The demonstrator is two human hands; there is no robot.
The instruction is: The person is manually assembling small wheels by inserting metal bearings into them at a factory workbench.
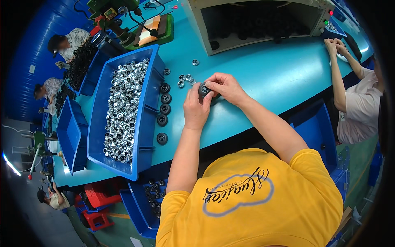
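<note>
Above the table, both hands hold a small black wheel with a silver spoked hub. My left hand grips it from the near left side, fingers closed around its edge. From the right, my right hand pinches it with thumb and fingers at the top. A dark shape beneath the hands is partly hidden; I cannot make it out. Several loose silver hubs lie just left of my fingers, and another hub sits farther back. Left of my left forearm, several black wheels stand in a row beside the bin.
A large blue bin full of silver hubs stands at left, a smaller blue tray beyond it. A box-shaped machine with a dark opening occupies the back. A green press is at back left. A co-worker's hands work at right.
</note>
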